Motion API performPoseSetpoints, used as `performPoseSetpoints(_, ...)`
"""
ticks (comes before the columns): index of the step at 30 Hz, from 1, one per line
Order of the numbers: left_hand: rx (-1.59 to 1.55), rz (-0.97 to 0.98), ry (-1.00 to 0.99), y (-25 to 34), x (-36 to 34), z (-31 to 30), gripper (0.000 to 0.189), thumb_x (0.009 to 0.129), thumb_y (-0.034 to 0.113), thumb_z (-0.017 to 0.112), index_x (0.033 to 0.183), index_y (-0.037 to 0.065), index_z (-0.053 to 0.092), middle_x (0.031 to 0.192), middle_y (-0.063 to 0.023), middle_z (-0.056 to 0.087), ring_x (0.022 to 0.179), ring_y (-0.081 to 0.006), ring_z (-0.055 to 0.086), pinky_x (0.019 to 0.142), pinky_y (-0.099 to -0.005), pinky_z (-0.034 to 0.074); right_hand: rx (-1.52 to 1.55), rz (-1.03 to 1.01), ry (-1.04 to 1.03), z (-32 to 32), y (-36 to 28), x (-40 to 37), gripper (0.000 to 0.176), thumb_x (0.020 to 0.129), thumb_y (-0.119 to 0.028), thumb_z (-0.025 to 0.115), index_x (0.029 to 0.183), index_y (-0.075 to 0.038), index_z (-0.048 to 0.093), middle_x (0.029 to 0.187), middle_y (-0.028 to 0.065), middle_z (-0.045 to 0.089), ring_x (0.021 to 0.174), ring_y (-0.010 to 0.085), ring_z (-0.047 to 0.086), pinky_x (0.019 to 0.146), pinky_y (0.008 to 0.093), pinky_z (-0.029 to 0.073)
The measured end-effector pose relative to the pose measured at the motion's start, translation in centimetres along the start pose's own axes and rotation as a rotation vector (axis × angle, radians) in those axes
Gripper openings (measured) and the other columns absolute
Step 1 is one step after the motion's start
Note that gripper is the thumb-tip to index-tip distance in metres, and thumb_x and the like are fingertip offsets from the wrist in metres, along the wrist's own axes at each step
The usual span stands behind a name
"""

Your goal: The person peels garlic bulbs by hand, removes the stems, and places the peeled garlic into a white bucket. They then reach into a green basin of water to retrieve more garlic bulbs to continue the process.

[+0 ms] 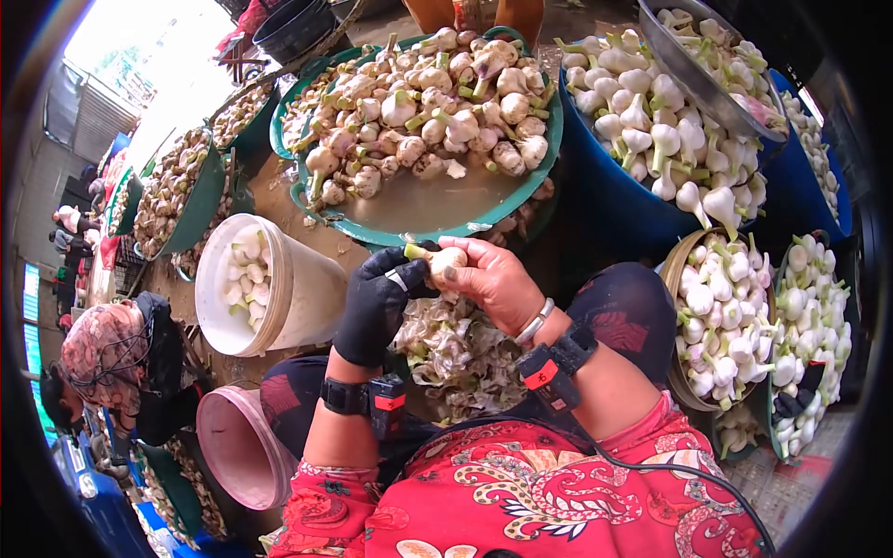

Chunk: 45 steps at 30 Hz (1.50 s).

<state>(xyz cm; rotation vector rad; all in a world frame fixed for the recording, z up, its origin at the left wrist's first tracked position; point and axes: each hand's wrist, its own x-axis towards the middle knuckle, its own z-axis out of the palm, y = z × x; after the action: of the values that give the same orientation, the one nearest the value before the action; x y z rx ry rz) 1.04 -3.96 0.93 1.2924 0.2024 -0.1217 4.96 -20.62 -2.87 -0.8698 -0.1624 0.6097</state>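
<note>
Centrally, a garlic bulb [446, 263] is held between both hands, just above the near rim of a green basin [423, 238]. The left hand [377, 299] is covered by a black glove and is closed on the stalk end of the bulb, its fingers [395, 270] curled round the short green stem. The right hand [498, 279] is bare; its fingers [465, 251] are clamped over the top of the bulb, with the thumb pressed on its side. A bangle [537, 321] and a black strap [556, 365] are worn on the right wrist. Beneath the hands, a heap of papery peelings [460, 353] is gathered on the lap. The far side of the basin is filled with unpeeled bulbs [437, 102]. A white bucket [307, 298] is tilted just left of the gloved hand, and a few peeled white bulbs are seen inside it. A pink bucket [244, 451] is set by the left knee. To the right, a blue tub [605, 209] and a woven basket [672, 279] are heaped with cleaned white bulbs, and a metal bowl [693, 79] is rested on the tub's far edge. Another person in a patterned headscarf [102, 344] is seen at the left edge of the view
</note>
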Motion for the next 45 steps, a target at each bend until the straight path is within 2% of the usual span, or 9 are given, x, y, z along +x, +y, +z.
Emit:
performPoseSetpoints(10, 1.049, 0.521, -0.103, 1.0, -0.5, -0.4, 0.035, 0.070, -0.003, 0.061, 0.103, 0.006, 0.065, 0.090, -0.0104, 0.064, 0.079, -0.0234, 0.063, 0.072, -0.0313, 0.049, 0.300, 0.687, -0.374, -1.1, -0.6, -0.6, 0.042, 0.095, -0.041, 0.044, 0.111, -0.003, 0.054, 0.085, 0.0134, 0.065, 0.065, 0.0167, 0.060, 0.055, 0.0287, 0.047)
performPoseSetpoints(14, -0.011, -0.031, 0.073, -0.1, -1.7, -1.0, 0.037, 0.084, 0.008, 0.061, 0.120, 0.001, 0.058, 0.100, -0.0077, 0.065, 0.084, -0.0175, 0.061, 0.073, -0.0300, 0.050, 0.278, 0.548, -0.243, -1.5, -0.9, -0.2, 0.035, 0.093, -0.037, 0.051, 0.110, -0.008, 0.054, 0.087, 0.0127, 0.066, 0.070, 0.0173, 0.064, 0.057, 0.0285, 0.051)
performPoseSetpoints(22, 0.087, 0.021, 0.103, 0.2, -3.9, 0.3, 0.026, 0.084, 0.007, 0.061, 0.108, -0.002, 0.063, 0.094, -0.0062, 0.065, 0.078, -0.0138, 0.061, 0.075, -0.0274, 0.050, 0.070, 0.413, -0.091, 0.1, -1.1, -0.2, 0.022, 0.090, -0.021, 0.056, 0.108, -0.008, 0.056, 0.091, 0.0051, 0.064, 0.075, 0.0198, 0.066, 0.062, 0.0323, 0.054)
performPoseSetpoints(27, 0.126, 0.001, 0.120, 1.3, -3.1, 0.0, 0.016, 0.084, 0.010, 0.061, 0.095, -0.001, 0.063, 0.078, -0.0040, 0.063, 0.070, -0.0128, 0.061, 0.066, -0.0273, 0.051, -1.178, -0.752, 0.125, 1.9, -1.7, 0.2, 0.012, 0.081, -0.012, 0.058, 0.089, -0.003, 0.058, 0.074, 0.0113, 0.054, 0.072, 0.0268, 0.055, 0.068, 0.0372, 0.045)
performPoseSetpoints(30, -0.072, 0.094, 0.134, 1.6, -2.7, -1.8, 0.018, 0.084, 0.011, 0.061, 0.097, -0.002, 0.063, 0.079, -0.0063, 0.063, 0.069, -0.0154, 0.061, 0.063, -0.0295, 0.053, -1.312, -0.803, -0.195, 2.5, -2.5, -0.8, 0.006, 0.078, -0.010, 0.058, 0.080, -0.005, 0.055, 0.075, 0.0119, 0.053, 0.075, 0.0319, 0.052, 0.071, 0.0412, 0.044)
performPoseSetpoints(35, 0.993, 0.697, 0.121, 2.7, -2.8, -3.2, 0.024, 0.092, 0.004, 0.050, 0.112, -0.003, 0.060, 0.094, -0.0086, 0.063, 0.086, -0.0206, 0.063, 0.070, -0.0309, 0.055, -1.339, -0.301, 0.056, -1.6, -0.6, -1.0, 0.011, 0.077, -0.013, 0.059, 0.083, -0.006, 0.064, 0.080, 0.0165, 0.064, 0.076, 0.0361, 0.061, 0.069, 0.0449, 0.050)
performPoseSetpoints(38, -0.228, 0.123, 0.165, 0.9, -3.1, -3.8, 0.025, 0.090, -0.001, 0.047, 0.112, -0.002, 0.060, 0.093, -0.0086, 0.063, 0.085, -0.0203, 0.063, 0.071, -0.0289, 0.055, -1.411, -0.082, 0.208, -2.3, -0.8, -0.2, 0.012, 0.077, -0.014, 0.060, 0.082, -0.005, 0.064, 0.082, 0.0193, 0.065, 0.078, 0.0394, 0.062, 0.070, 0.0464, 0.050)
performPoseSetpoints(42, 1.200, 0.655, 0.104, 2.1, -3.9, -6.4, 0.021, 0.091, 0.012, 0.052, 0.105, 0.000, 0.062, 0.096, -0.0076, 0.065, 0.092, -0.0227, 0.061, 0.078, -0.0347, 0.050, -1.398, 0.037, -0.117, -2.0, 1.2, -0.5, 0.024, 0.070, -0.008, 0.060, 0.092, -0.004, 0.067, 0.088, 0.0215, 0.065, 0.086, 0.0377, 0.063, 0.079, 0.0431, 0.050)
performPoseSetpoints(45, 0.843, 0.464, 0.418, 4.6, -3.6, -15.2, 0.024, 0.089, 0.005, 0.054, 0.110, -0.003, 0.061, 0.103, -0.0087, 0.065, 0.095, -0.0194, 0.060, 0.083, -0.0317, 0.047, -1.435, 0.001, -0.074, -1.4, 0.9, -0.7, 0.027, 0.070, -0.011, 0.058, 0.095, -0.005, 0.067, 0.090, 0.0200, 0.065, 0.086, 0.0363, 0.063, 0.077, 0.0415, 0.050)
